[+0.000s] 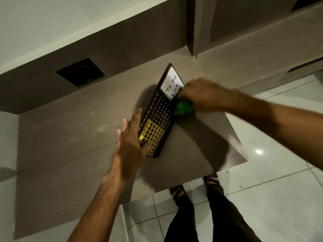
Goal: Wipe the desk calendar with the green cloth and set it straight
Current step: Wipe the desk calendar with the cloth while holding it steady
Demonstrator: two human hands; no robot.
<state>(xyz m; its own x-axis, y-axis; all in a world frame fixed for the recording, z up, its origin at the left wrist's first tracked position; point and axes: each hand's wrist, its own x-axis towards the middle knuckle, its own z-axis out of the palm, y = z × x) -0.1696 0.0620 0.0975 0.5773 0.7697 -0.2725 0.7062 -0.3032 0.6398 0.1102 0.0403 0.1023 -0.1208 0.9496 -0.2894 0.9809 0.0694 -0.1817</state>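
Note:
A dark desk calendar (158, 110) lies at a slant on the brown desk (70, 145). It has a white "To Do List" panel at its far end, printed months and dates in the middle, and a gold grid frame at its near end. My left hand (132, 138) grips the near end, thumb on the gold grid and fingers along the left edge. My right hand (202, 95), blurred, holds a bunched green cloth (183, 108) against the calendar's right edge, just below the white panel. The hand hides most of the cloth.
A black square plate (80, 72) is set into the brown back panel behind the desk. The desk's right edge and near corner (244, 159) border a white tiled floor, where my legs and sandalled feet (195, 194) stand. A brown shelf unit (253, 55) rises at the back right.

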